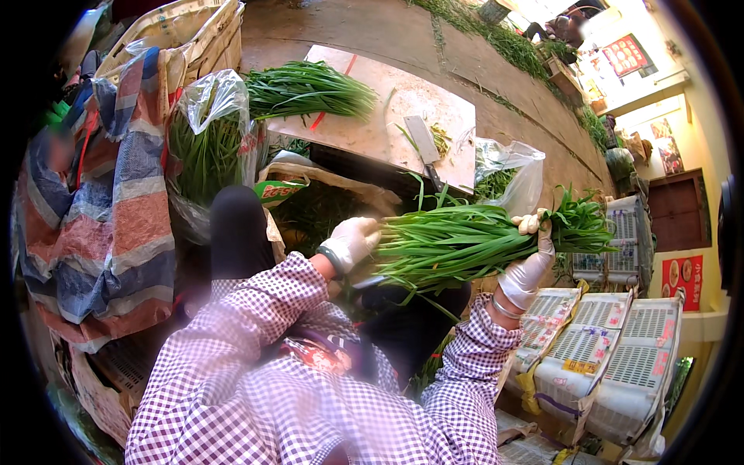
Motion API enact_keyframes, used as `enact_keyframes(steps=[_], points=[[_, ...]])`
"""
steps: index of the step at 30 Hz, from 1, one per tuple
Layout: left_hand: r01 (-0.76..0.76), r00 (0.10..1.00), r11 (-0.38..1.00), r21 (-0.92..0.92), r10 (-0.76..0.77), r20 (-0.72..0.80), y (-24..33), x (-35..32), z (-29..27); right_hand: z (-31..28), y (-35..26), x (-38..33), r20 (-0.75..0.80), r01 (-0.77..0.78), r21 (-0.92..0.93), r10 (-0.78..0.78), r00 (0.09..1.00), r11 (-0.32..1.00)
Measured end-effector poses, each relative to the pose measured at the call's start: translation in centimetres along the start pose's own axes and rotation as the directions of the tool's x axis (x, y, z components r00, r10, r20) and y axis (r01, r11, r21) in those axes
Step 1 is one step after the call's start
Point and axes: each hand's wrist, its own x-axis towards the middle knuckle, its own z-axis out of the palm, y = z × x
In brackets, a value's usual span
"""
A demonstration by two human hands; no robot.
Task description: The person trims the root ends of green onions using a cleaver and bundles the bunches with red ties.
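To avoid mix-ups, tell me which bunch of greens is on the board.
The bunch at the left end of the board, unlike the greens in the right hand or those in clear bags.

Bunch of greens (457, 240): long, narrow, flat leaves, bright green, lying mostly parallel. Bundle runs left to right, close to level, held up in front of the lap, near side of the board. Right hand (531, 263), gloved, wraps it toward its right end; fingers closed over the leaves. Right of this grip, leaves are darker, bent and tangled, forming a loose tuft. Left of it, the bundle fans wider. A few thin leaves stick up from the upper edge; some stray ones droop below. Left end is beside the gloved left hand (355, 242); contact there cannot be determined.
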Motion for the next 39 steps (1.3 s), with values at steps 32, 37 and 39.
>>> enact_keyframes(steps=[32, 37, 39], points=[[0.394, 0.912, 0.627, -0.672, -0.178, 0.369, -5.0, -1.5, -0.7, -2.5, -0.8, 0.9, -0.127, 0.029, 0.057, -0.021, 0.992, 0.998], [0.559, 0.827, 0.232, -0.796, -0.079, 0.557, -1.5, -1.4, 0.1, -3.6, 1.1, 1.4, -0.079, 0.011, 0.059, -0.006, 0.997, 0.998], [0.581, 0.811, 0.243, -0.777, -0.087, 0.579, -0.5, -1.4, -0.3, -3.5, 1.4, 1.3, -0.059, 0.018, 0.082, -0.013, 0.998, 0.996]])
